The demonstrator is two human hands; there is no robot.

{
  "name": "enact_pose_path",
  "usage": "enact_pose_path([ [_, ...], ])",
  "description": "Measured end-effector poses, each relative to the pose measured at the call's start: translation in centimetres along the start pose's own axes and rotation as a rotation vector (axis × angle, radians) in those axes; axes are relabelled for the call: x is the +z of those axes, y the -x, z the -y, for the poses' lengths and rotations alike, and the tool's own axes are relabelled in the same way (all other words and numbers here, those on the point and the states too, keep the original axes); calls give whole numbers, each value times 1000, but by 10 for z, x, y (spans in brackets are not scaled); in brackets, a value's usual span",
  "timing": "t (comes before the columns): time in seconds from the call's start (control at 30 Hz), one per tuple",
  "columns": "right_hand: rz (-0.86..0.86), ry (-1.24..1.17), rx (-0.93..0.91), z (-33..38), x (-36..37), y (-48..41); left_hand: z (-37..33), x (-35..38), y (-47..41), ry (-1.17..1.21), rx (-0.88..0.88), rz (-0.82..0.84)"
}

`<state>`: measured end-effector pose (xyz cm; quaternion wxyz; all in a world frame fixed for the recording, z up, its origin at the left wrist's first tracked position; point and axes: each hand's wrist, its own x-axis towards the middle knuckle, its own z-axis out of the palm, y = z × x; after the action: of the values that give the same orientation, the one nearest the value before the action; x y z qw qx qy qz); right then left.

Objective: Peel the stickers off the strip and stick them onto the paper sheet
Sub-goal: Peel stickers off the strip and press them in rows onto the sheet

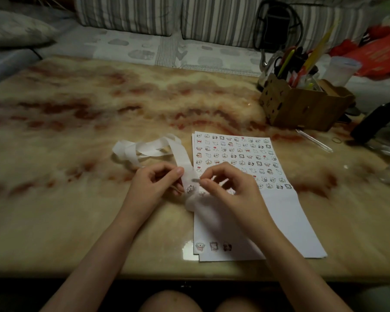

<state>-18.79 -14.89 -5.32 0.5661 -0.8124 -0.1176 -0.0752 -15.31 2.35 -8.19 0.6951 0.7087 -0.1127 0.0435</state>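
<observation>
Sticker strip [182,158] between both hands [154,184] [231,188]

Strip [158,152] on table [77,131] left of paper sheet [279,210]; box [302,106] behind-right.

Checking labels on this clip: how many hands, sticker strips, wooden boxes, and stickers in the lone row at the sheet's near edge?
Hands: 2, left hand and right hand
Sticker strip: 1
Wooden box: 1
Near-edge stickers on the paper sheet: 3
Total: 7
</observation>
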Motion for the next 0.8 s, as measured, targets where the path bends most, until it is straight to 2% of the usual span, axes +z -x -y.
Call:
enact_pose_path([
  [0.13,-64,-120,261,-6,-32,-7,2,1,-1,5,-10,-10],
  [0.27,-105,-50,423,-17,-66,-9,3,0,-1,3,-17,-13],
  [0.37,-104,65,470,-27,-78,-9,4,1,-1,10,-23,-7],
  [0.8,-4,140,471,-39,-73,-7,5,0,-2,7,-34,5],
])
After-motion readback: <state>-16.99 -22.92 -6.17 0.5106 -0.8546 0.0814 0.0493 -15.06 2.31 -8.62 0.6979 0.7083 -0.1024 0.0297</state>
